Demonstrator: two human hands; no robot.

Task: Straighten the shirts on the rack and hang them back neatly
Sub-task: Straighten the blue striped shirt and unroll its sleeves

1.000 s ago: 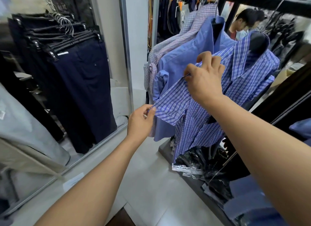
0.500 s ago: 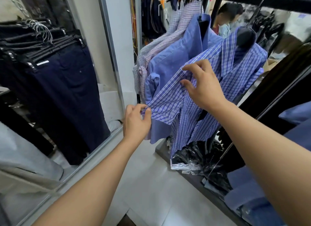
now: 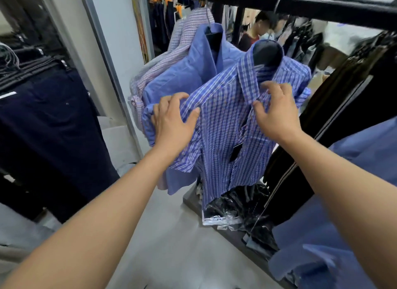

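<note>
A blue plaid shirt (image 3: 223,121) hangs on a dark hanger from the black rack bar (image 3: 300,7), nearest to me. My left hand (image 3: 171,121) grips its left shoulder and sleeve, thumb on the front and fingers curled over the top. My right hand (image 3: 277,112) holds the shirt front just under the collar, with its fingers curled into the fabric. Behind it hang a plain blue shirt (image 3: 189,73) and a pink striped shirt (image 3: 182,43).
Dark trousers (image 3: 49,125) hang on a rack at the left behind a metal post (image 3: 107,62). Plastic-wrapped garments (image 3: 236,209) lie on the rack's base. Dark clothes (image 3: 343,108) hang to the right, and a blue garment (image 3: 343,202) sits near my right arm. People stand beyond the rack.
My left hand has let go of the sleeve hem and moved up to the shirt's shoulder. My right hand has shifted right, to just under the collar.
</note>
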